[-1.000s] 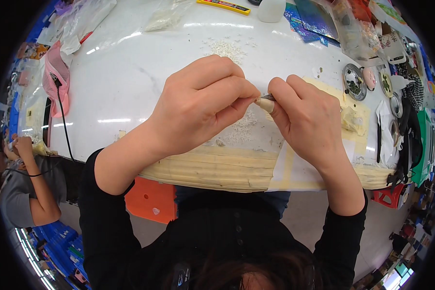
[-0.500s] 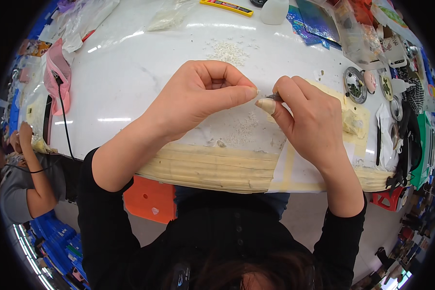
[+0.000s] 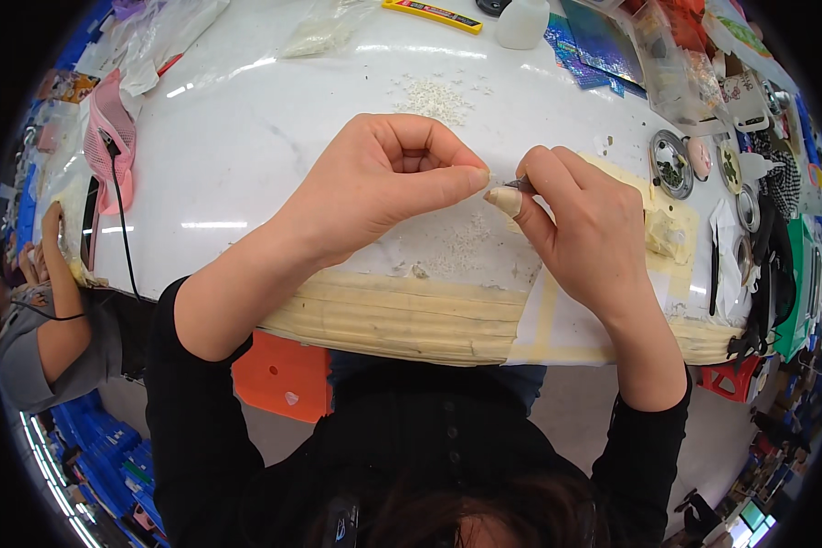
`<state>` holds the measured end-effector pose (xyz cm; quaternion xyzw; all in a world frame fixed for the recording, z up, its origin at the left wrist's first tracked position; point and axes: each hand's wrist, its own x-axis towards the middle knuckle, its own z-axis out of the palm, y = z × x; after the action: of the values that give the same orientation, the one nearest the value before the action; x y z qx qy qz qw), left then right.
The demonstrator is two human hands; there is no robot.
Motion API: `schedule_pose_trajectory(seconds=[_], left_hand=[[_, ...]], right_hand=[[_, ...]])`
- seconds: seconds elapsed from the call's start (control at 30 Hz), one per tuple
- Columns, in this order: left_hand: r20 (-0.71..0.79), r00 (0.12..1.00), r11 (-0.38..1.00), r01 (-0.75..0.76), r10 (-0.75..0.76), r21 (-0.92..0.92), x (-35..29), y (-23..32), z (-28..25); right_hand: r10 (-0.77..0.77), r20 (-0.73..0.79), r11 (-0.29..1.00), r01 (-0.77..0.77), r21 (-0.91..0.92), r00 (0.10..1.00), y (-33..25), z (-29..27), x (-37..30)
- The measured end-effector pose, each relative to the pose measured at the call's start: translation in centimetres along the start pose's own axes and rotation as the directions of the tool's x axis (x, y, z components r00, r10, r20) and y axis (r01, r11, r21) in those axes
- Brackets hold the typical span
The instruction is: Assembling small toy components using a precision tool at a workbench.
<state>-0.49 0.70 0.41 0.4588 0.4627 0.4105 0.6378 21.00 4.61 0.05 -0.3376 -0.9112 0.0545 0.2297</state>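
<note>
Above the white table (image 3: 219, 183), my left hand (image 3: 374, 187) pinches a tiny whitish piece (image 3: 490, 176) between thumb and forefinger. It is too small to name. Close by on the right, my right hand (image 3: 589, 224) grips a small dark blade (image 3: 518, 184), its tip pointing at the piece. Beige tape (image 3: 506, 200) wraps the right thumb. Beyond my hands lies a heap of small white pieces (image 3: 434, 100). Finer white bits (image 3: 466, 242) are scattered on the table below my fingers.
Beige tape strips (image 3: 392, 315) cover the table's front edge. Round tins (image 3: 671, 164) and tools crowd the right. A white bottle (image 3: 522, 26) and a yellow case (image 3: 434, 15) stand far back. At left are a pink mesh pouch (image 3: 111, 137), a black cable and a co-worker's arm (image 3: 62, 274).
My two hands keep nearly the same pose, fingertips shifting only slightly. At the far left, the co-worker's arm has moved up and farther over the table.
</note>
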Motion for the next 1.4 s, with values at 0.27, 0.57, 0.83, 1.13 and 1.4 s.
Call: schedule_pose_trajectory(seconds=[0.27,0.57,0.83,1.13,1.4], left_hand=[[0.042,0.993,0.993,-0.115,0.114,0.017,-0.11,-0.15,0.08],[-0.005,1.000,0.985,0.029,-0.031,-0.168,0.21,-0.31,-0.01],[0.027,0.998,0.976,0.062,-0.058,-0.210,0.11,-0.54,0.33],[0.012,1.000,0.983,0.016,-0.014,-0.182,0.01,-0.59,0.48],[0.023,1.000,0.991,0.016,-0.013,-0.133,-0.12,-0.47,0.52]], right_hand=[[0.044,0.019,0.966,-0.047,0.256,0.999,-0.01,0.07,-0.06],[-0.023,-0.282,0.912,0.136,0.387,0.959,-0.30,-0.15,0.17],[-0.003,-0.270,0.899,0.121,0.422,0.963,-0.58,0.20,0.28],[0.048,-0.195,0.861,0.058,0.506,0.980,-0.25,-0.04,0.41],[0.122,-0.155,0.785,0.000,0.619,0.980,-0.23,-0.01,0.32]])
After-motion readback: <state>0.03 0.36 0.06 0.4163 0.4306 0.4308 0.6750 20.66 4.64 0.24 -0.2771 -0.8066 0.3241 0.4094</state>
